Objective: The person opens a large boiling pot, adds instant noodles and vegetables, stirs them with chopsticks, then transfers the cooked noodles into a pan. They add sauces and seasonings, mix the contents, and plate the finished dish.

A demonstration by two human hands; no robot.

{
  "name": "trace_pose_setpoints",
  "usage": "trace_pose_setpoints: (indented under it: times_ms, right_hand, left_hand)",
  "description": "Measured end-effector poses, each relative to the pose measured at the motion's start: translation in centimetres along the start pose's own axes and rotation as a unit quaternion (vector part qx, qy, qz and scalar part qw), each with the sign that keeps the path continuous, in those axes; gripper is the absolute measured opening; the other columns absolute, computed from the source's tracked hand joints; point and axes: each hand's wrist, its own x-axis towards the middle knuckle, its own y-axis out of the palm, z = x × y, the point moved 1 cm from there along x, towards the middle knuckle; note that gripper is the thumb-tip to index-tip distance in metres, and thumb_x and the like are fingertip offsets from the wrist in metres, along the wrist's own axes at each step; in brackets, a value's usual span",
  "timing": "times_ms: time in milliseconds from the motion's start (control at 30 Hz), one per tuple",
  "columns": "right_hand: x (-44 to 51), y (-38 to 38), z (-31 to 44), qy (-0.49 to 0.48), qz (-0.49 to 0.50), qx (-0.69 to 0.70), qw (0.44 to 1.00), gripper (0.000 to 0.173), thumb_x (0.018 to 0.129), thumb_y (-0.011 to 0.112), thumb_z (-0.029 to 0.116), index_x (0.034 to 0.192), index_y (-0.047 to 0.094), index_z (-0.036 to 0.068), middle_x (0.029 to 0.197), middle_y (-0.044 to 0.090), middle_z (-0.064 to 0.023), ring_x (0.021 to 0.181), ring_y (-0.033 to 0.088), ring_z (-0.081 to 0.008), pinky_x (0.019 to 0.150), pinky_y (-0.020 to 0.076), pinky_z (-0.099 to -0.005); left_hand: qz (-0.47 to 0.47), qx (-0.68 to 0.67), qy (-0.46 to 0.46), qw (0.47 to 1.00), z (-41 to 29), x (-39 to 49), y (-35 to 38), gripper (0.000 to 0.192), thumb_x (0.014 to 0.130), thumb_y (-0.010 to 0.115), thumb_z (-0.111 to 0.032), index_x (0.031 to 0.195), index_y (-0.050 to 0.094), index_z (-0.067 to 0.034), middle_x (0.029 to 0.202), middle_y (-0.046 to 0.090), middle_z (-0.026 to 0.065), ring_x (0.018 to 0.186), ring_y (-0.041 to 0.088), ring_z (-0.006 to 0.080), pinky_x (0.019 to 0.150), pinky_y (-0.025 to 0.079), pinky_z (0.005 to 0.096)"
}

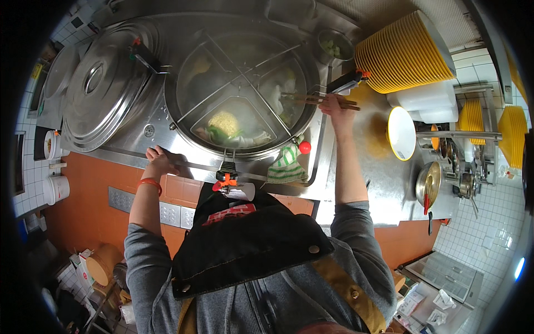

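My right hand (337, 112) grips a pair of long wooden chopsticks (311, 99), whose tips reach over the right part of a large round cooking pot (170, 100). Crossed metal rods divide the steaming pot into sections. In the front section, a wire-framed basket (250, 101) contains a clump of noodles (223, 122), green leafy vegetables (221, 135) and pale pieces of food. Pale food (275, 98) lies near the chopstick tips, blurred by steam. My left hand (159, 160) rests at the front edge of the steel counter (125, 140), with nothing seen in it.
A big steel lid (94, 79) leans left of the pot. Basket handles (227, 167) stick out over the rim. A green-striped cloth (288, 167) lies in front. Rightward are a bowl of greens (332, 48), stacked yellow bowls (404, 52), one white bowl (401, 133) and a metal bowl (427, 179).
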Motion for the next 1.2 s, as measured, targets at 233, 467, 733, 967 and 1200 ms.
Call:
trace_pose_setpoints:
  times_ms: [233, 467, 733, 967, 1200]
  right_hand:
    - [-0.6, 0.1, 1.1, -0.03, 0.055, 0.025, 0.998, 0.018, 0.087, 0.053, 0.012, 0.088, 0.057, -0.006, 0.073, 0.063, -0.0106, 0.064, 0.062, -0.0152, 0.057, 0.0512, -0.0248]
    - [0.2, 4.8, -3.1, 0.043, 0.078, -0.143, 0.986, 0.014, 0.082, 0.057, 0.012, 0.083, 0.063, -0.001, 0.07, 0.064, -0.0068, 0.064, 0.062, -0.012, 0.058, 0.0483, -0.026]
    - [1.2, 0.8, 2.3, -0.084, 0.028, -0.279, 0.956, 0.023, 0.081, 0.057, 0.022, 0.081, 0.063, 0.0, 0.066, 0.064, -0.0129, 0.066, 0.065, -0.021, 0.06, 0.049, -0.0294]
    - [-0.1, 4.8, -3.0, 0.037, 0.116, -0.199, 0.973, 0.02, 0.084, 0.054, 0.016, 0.086, 0.061, -0.003, 0.067, 0.063, -0.0091, 0.06, 0.063, -0.0147, 0.054, 0.0488, -0.0252]
    - [-0.2, 1.0, 2.7, -0.052, 0.03, -0.041, 0.997, 0.021, 0.081, 0.057, 0.015, 0.082, 0.061, -0.005, 0.065, 0.063, -0.0081, 0.054, 0.061, -0.0132, 0.049, 0.0482, -0.0232]
  left_hand:
    - [0.01, -0.003, 0.012, 1.0, 0.2, 0.2, 0.0, 0.146, 0.039, 0.086, -0.045, 0.134, -0.011, 0.009, 0.137, -0.005, 0.0387, 0.129, -0.001, 0.0507, 0.108, 0.012, 0.0468]
    - [0.008, -0.021, 0.005, 1.0, 0.0, -0.4, -0.4, 0.147, 0.038, 0.087, -0.045, 0.133, -0.012, 0.009, 0.136, -0.009, 0.039, 0.13, -0.004, 0.05, 0.108, 0.011, 0.0458]
    - [-0.015, -0.02, 0.01, 1.0, 0.1, 0.0, -0.1, 0.147, 0.037, 0.086, -0.046, 0.133, -0.01, 0.011, 0.135, -0.005, 0.0404, 0.129, -0.001, 0.0509, 0.108, 0.013, 0.0453]
    - [0.0, 0.007, -0.003, 1.0, 0.2, 0.6, 0.1, 0.148, 0.036, 0.087, -0.047, 0.133, -0.01, 0.01, 0.137, -0.005, 0.0378, 0.13, 0.0, 0.0478, 0.108, 0.014, 0.0442]
    - [-0.03, -0.01, 0.019, 0.999, 0.5, 0.7, 0.4, 0.147, 0.036, 0.087, -0.045, 0.134, -0.008, 0.009, 0.136, -0.002, 0.038, 0.129, 0.002, 0.048, 0.108, 0.015, 0.0436]
